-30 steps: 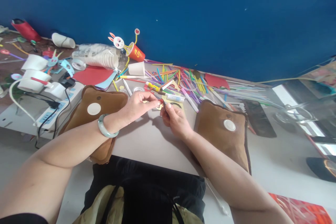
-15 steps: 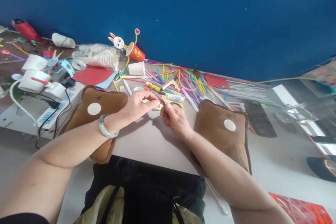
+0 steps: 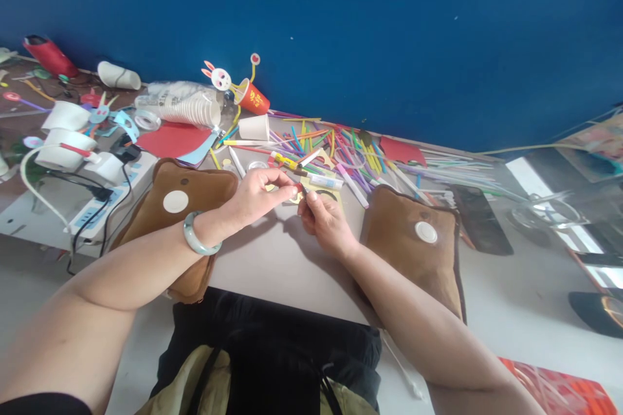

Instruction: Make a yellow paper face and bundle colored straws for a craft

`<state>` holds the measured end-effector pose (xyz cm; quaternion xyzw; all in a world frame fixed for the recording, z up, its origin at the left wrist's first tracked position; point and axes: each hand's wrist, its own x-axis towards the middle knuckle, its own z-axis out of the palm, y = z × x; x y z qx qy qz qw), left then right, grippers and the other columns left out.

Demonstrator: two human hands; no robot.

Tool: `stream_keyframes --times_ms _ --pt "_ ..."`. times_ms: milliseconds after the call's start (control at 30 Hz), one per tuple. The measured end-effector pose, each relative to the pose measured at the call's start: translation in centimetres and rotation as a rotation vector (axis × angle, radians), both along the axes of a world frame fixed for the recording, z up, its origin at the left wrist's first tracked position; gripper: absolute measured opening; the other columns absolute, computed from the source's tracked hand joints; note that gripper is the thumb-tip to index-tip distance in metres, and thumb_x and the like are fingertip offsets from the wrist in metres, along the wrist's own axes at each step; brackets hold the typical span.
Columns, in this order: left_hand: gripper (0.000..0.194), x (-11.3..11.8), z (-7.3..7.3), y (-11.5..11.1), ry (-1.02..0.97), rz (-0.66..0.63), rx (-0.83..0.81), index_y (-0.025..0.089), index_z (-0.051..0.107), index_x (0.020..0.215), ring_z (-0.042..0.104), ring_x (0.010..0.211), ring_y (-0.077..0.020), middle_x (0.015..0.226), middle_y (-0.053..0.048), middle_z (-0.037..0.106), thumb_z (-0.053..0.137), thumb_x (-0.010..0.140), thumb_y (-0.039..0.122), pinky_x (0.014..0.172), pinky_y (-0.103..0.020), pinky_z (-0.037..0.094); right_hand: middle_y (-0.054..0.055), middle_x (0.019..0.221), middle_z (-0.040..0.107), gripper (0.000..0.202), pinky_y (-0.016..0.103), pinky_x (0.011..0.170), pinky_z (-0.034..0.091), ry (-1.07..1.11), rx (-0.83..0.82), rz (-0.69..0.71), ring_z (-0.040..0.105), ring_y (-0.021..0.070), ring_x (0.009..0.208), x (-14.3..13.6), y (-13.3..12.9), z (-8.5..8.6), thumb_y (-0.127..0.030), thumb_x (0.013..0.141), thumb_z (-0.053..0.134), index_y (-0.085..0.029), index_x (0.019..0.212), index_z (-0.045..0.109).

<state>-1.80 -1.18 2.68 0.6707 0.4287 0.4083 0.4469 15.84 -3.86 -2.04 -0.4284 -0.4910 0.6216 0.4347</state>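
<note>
Over the front of the table, my left hand (image 3: 257,194) and my right hand (image 3: 324,220) meet, fingertips almost touching. Thumb and forefinger of the left pinch a small red piece (image 3: 298,187); its kind is unclear. My right hand is closed around a thin dark object (image 3: 304,190), mostly hidden by the fingers, its tip against the red piece. Just beyond them lie a yellow glue stick (image 3: 285,161), a clear-bodied white tube (image 3: 325,181) and pale yellow paper scraps (image 3: 324,159).
Two brown cushion-like warmers (image 3: 202,191) (image 3: 413,240) flank the hands. Coloured sticks (image 3: 335,142) spread along the blue wall. A red paper cup (image 3: 254,98) with a rabbit figure, stacked white cups (image 3: 195,107), a power strip (image 3: 117,191) and a black phone-like slab (image 3: 479,220) surround them.
Almost nothing differs. Both hands keep the same pinch and place; the whole view has shifted very slightly.
</note>
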Motion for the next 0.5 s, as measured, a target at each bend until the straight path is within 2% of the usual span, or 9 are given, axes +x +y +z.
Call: stream_keyframes --times_ms 500 --pt "0.014 -0.13 -0.26 0.1 -0.026 0.008 0.036 0.017 0.071 0.075 0.066 0.078 -0.0165 0.077 -0.003 0.073 0.067 0.082 0.029 0.075 -0.029 0.05 -0.008 0.047 0.028 0.057 0.024 0.039 0.013 -0.017 0.004 -0.006 0.019 0.0068 0.04 -0.06 -0.06 0.32 -0.075 0.083 0.058 -0.021 0.066 0.055"
